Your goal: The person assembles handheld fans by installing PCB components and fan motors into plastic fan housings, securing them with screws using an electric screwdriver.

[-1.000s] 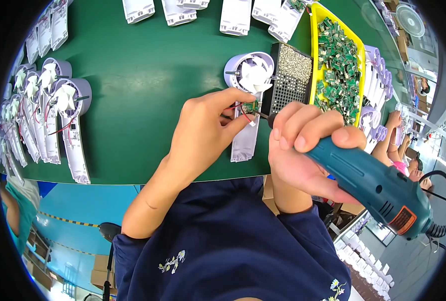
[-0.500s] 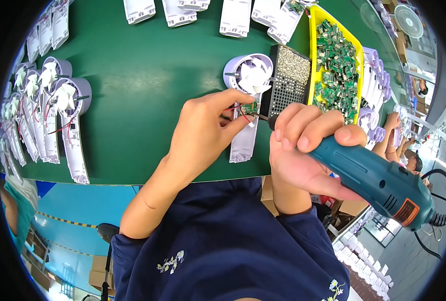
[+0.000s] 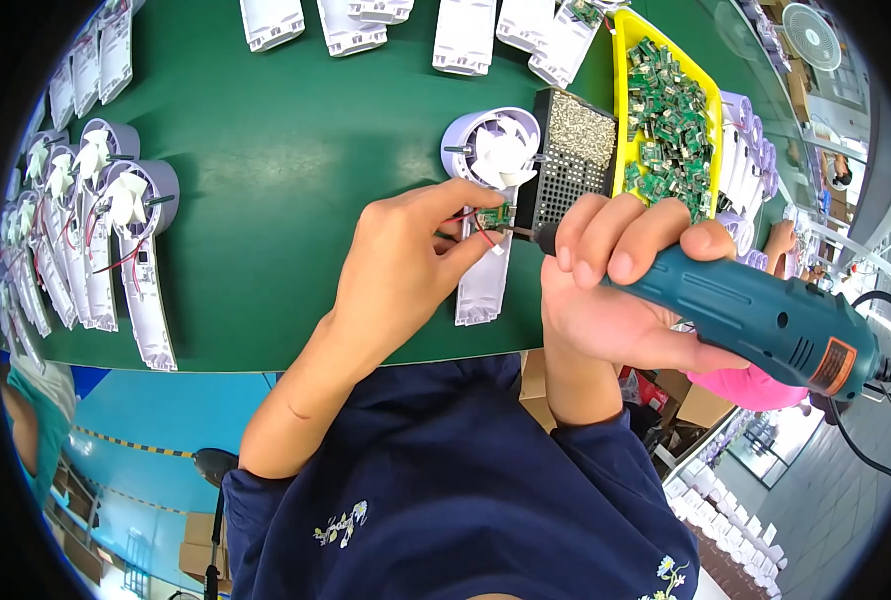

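Note:
My right hand [image 3: 610, 285] grips a teal electric screwdriver [image 3: 740, 300], its body slanting off to the right with a cord at the rear. The thin bit points left and reaches the edge of a small green circuit board [image 3: 493, 215]. Thumb and fingers of my left hand [image 3: 395, 255] pinch that board against the handle of a lilac-white handheld fan housing [image 3: 481, 292]. Red and dark wires show between my fingers. The housing lies on the table, its round head holding a white fan blade [image 3: 502, 152]. Whether a screw sits at the bit is too small to tell.
Right of the housing stands a black perforated screw tray [image 3: 569, 155] heaped with small screws. Beside it is a yellow bin [image 3: 620, 100] of green circuit boards. Fan housings [image 3: 145, 290] line the green table's left side; white shells [image 3: 463, 38] lie along the back. Other people sit at right.
The screwdriver's rear end has swung up and away, so its body lies more level, while the bit stays at the board. My left hand barely moves. A pink sleeve shows at right.

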`<action>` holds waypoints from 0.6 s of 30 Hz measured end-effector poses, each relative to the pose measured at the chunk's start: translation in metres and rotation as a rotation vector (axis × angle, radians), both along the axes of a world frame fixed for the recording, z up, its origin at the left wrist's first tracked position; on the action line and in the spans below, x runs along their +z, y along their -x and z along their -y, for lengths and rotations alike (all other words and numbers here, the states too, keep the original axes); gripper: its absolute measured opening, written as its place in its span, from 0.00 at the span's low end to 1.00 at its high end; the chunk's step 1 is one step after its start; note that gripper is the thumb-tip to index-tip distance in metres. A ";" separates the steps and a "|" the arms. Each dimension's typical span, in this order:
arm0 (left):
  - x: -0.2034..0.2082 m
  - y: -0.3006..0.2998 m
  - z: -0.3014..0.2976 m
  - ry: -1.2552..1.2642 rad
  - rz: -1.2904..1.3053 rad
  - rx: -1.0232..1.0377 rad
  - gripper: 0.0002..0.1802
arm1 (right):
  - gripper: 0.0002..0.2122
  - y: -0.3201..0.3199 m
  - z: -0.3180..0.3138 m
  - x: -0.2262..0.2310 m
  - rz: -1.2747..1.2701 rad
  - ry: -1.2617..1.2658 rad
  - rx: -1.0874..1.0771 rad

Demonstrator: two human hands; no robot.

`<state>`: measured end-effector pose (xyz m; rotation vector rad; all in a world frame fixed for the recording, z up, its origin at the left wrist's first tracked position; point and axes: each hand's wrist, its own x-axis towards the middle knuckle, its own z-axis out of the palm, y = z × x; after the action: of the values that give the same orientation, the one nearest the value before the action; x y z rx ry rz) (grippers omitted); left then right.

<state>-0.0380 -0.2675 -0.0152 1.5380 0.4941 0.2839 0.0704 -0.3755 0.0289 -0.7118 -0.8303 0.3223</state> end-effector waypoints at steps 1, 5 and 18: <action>0.001 0.000 -0.001 0.001 -0.001 0.000 0.15 | 0.42 -0.001 0.000 -0.001 -0.001 0.001 0.000; 0.006 -0.001 -0.004 -0.025 -0.061 -0.058 0.14 | 0.43 -0.003 -0.001 -0.001 -0.011 0.002 -0.029; 0.002 0.000 -0.001 -0.017 -0.014 -0.001 0.15 | 0.44 -0.001 -0.003 -0.007 -0.101 -0.062 -0.120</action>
<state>-0.0377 -0.2664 -0.0128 1.5574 0.5029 0.2777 0.0715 -0.3721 0.0223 -0.6792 -0.6958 0.2220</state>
